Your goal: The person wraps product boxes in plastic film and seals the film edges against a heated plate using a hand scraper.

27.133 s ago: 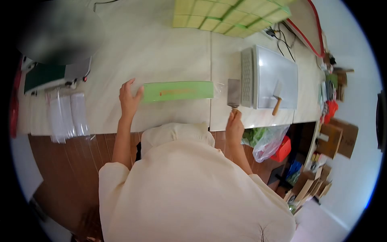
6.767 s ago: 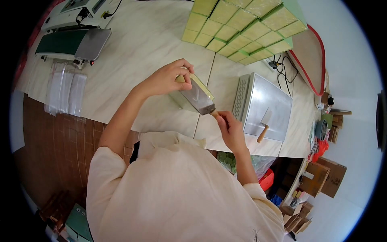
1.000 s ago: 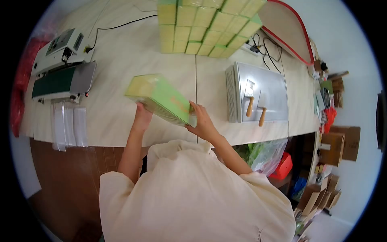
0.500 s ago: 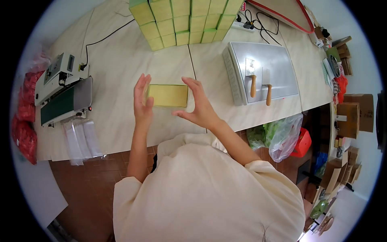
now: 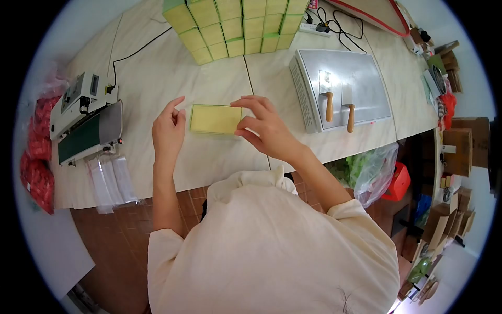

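Note:
A yellow-green rectangular box [image 5: 215, 119] lies flat on the pale marbled table in front of me. My left hand [image 5: 169, 128] is just left of the box, apart from it, with thumb and fingers spread and nothing in them. At the box's right end is my right hand [image 5: 265, 128]. Its fingers are bent and apart, and the tips reach the right edge of the box; whether they press on it I cannot tell.
Stacked green-yellow boxes [image 5: 235, 26] stand at the back. Two wooden-handled scrapers [image 5: 329, 107] lie on a metal hot plate [image 5: 361, 68] at right. A sealing machine [image 5: 86, 125] and clear plastic bags [image 5: 111, 180] are at left. A black cable [image 5: 133, 54] crosses the table.
My left hand has moved left, away from the box. The right hand's fingers have closed in somewhat at the box's right end. The view has shifted slightly.

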Action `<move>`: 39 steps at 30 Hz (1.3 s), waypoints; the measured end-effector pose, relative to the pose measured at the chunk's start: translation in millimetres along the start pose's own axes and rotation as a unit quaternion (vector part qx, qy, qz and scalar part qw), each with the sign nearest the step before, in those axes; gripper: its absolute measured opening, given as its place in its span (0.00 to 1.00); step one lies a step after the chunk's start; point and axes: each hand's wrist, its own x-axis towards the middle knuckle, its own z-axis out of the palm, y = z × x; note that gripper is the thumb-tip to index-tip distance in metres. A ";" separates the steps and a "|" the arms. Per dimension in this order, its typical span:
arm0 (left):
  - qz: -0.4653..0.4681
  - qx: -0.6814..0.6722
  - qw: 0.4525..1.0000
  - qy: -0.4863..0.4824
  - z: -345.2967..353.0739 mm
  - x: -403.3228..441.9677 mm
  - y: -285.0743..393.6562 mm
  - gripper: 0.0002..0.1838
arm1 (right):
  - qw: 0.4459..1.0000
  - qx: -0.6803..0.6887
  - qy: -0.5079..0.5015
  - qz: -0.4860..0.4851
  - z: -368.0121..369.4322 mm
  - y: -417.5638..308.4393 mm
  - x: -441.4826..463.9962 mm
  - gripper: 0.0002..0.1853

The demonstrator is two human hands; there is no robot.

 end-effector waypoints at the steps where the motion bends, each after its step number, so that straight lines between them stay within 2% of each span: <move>1: 0.001 0.002 1.000 -0.002 0.2 0.4 0.6 0.16 | 0.998 0.030 0.037 0.029 -7.4 -3.9 -0.4 0.08; 3: 0.049 0.035 0.995 0.078 1.7 0.1 2.5 0.16 | 0.993 0.060 0.078 0.061 -17.6 -1.1 -8.3 0.08; 5: 0.077 0.054 0.993 0.073 -2.7 -2.4 6.9 0.16 | 0.978 0.046 0.152 0.134 -24.9 10.2 -24.2 0.09; 7: 0.105 0.070 0.990 0.068 -5.4 -6.1 13.9 0.16 | 0.958 -0.047 0.205 0.195 -37.8 30.4 -47.7 0.06; 9: 0.255 0.123 0.957 0.057 -2.3 -10.0 24.0 0.19 | 0.925 -0.159 0.248 0.240 -54.3 61.9 -81.3 0.05; 10: 0.258 0.122 0.957 0.053 -0.5 -8.1 29.9 0.19 | 0.902 -0.213 0.266 0.264 -62.2 78.1 -100.6 0.05; 11: 0.292 0.133 0.947 0.014 1.6 -5.0 36.3 0.21 | 0.886 -0.243 0.270 0.287 -73.2 89.1 -117.1 0.07; 12: 0.326 0.145 0.934 -0.025 4.6 -1.3 42.3 0.22 | 0.853 -0.305 0.236 0.353 -82.3 98.4 -135.9 0.10; 13: 0.329 0.145 0.933 -0.027 8.8 3.5 48.4 0.22 | 0.851 -0.306 0.238 0.355 -88.4 110.7 -154.9 0.10; 15: 0.384 0.151 0.908 -0.073 17.4 14.7 59.9 0.17 | 0.784 -0.429 0.209 0.397 -95.5 131.3 -182.3 0.13; 16: 0.388 0.153 0.906 -0.076 20.9 21.7 62.6 0.17 | 0.782 -0.428 0.212 0.402 -96.7 137.6 -190.4 0.13; 18: 0.454 0.156 0.869 -0.118 26.8 33.2 66.0 0.10 | 0.754 -0.429 0.192 0.459 -96.5 144.9 -203.2 0.15; 22: 0.469 0.167 0.859 -0.115 27.2 37.9 75.1 0.06 | 0.734 -0.420 0.176 0.505 -90.5 161.2 -210.1 0.15; 24: 0.403 0.129 0.906 -0.023 27.4 32.5 75.5 0.04 | 0.738 -0.425 0.173 0.495 -86.3 170.8 -210.1 0.14; 25: 0.405 0.135 0.904 -0.026 28.1 26.4 74.5 0.04 | 0.738 -0.419 0.176 0.499 -85.0 174.1 -208.7 0.14; 27: 0.154 0.050 0.987 0.015 30.3 9.6 69.9 0.09 | 0.719 -0.414 0.174 0.531 -84.3 177.6 -203.9 0.13; 28: 0.155 0.056 0.986 0.014 29.8 3.6 67.1 0.09 | 0.719 -0.408 0.175 0.534 -83.5 181.0 -202.0 0.13; 30: 0.068 0.123 0.987 -0.079 28.1 -5.6 63.6 0.15 | 0.701 -0.358 0.180 0.590 -81.5 185.3 -198.8 0.14; 31: 0.069 0.127 0.986 -0.080 30.7 -11.3 68.4 0.15 | 0.701 -0.354 0.181 0.592 -79.9 183.3 -197.7 0.14; 33: 0.081 0.143 0.982 -0.098 41.4 -24.5 82.2 0.17 | 0.699 -0.294 0.269 0.594 -78.2 175.9 -193.5 0.14; 34: 0.079 0.144 0.982 -0.097 46.3 -25.9 84.3 0.17 | 0.701 -0.293 0.268 0.593 -78.0 170.0 -190.8 0.14; 36: 0.120 0.174 0.975 -0.069 55.5 -27.8 84.6 0.15 | 0.754 -0.271 0.360 0.479 -76.2 146.1 -186.7 0.13; 37: 0.119 0.173 0.975 -0.071 57.4 -27.2 83.3 0.15 | 0.753 -0.272 0.358 0.480 -77.7 128.8 -179.1 0.13; 39: 0.100 0.155 0.981 -0.058 59.5 -25.1 80.5 0.14 | 0.795 -0.105 0.321 0.504 -76.3 91.5 -160.4 0.11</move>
